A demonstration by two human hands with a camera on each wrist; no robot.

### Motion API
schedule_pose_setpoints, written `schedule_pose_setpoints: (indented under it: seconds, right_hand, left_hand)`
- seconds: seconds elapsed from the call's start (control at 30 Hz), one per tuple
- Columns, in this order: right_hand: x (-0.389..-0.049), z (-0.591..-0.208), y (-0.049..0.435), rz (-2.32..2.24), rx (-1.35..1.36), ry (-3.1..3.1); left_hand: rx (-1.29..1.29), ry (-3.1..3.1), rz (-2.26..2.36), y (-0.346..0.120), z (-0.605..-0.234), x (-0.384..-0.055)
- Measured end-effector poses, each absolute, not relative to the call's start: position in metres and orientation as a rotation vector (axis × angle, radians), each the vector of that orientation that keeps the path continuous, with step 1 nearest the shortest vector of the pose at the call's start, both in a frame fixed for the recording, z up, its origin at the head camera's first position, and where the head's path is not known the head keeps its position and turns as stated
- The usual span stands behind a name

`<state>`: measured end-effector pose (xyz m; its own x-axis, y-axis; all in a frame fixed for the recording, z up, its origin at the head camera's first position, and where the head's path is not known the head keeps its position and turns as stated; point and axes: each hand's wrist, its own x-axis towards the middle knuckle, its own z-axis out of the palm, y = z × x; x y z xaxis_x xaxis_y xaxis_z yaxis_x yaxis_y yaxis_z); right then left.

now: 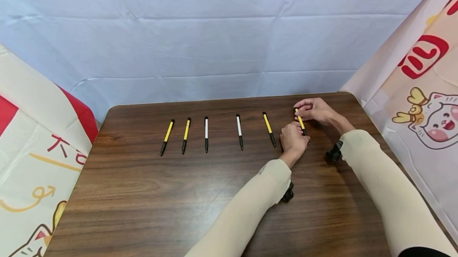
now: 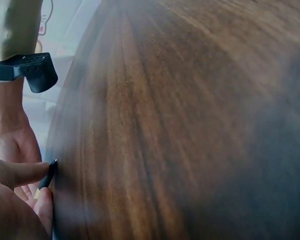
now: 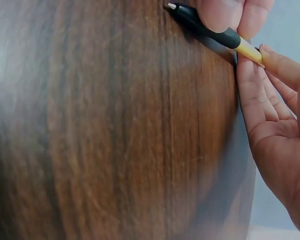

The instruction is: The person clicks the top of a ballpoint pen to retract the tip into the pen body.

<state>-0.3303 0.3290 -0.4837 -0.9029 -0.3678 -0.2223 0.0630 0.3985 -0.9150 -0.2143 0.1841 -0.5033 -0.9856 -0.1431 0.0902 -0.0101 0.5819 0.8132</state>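
A yellow ballpoint pen [image 1: 301, 121] with a black grip lies slanted between both hands at the right end of a row of pens. My right hand [image 1: 316, 111] pinches its upper end between thumb and fingers. Lower down, the thumb and fingers of my left hand [image 1: 294, 140] hold the black grip [image 2: 49, 175]. The pen's metal point [image 3: 171, 6] sticks out past the left fingers in the right wrist view, close over the wood. Just left of the hands lies another yellow pen [image 1: 269, 128].
Farther left along the row lie two white pens [image 1: 206, 130] and two more yellow pens [image 1: 167, 136], spaced apart on the brown wooden table [image 1: 150, 193]. Pale cloth [image 1: 214, 50] hangs behind the table, and printed sheets [image 1: 422, 102] flank both sides.
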Motion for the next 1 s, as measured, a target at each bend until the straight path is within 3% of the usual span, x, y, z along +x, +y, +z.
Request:
schedule_pose_setpoints:
  seconds: [0.57, 1.0]
  right_hand:
    - [-0.332, -0.485, 0.326, -1.757, -0.167, 2.14]
    - [-0.33, -0.479, 0.323, -1.8, -0.157, 2.099]
  left_hand:
    - [0.385, -2.687, -1.602, 0.181, -0.49, -0.219]
    - [0.551, -2.484, -2.098, 0.175, -0.487, -0.222]
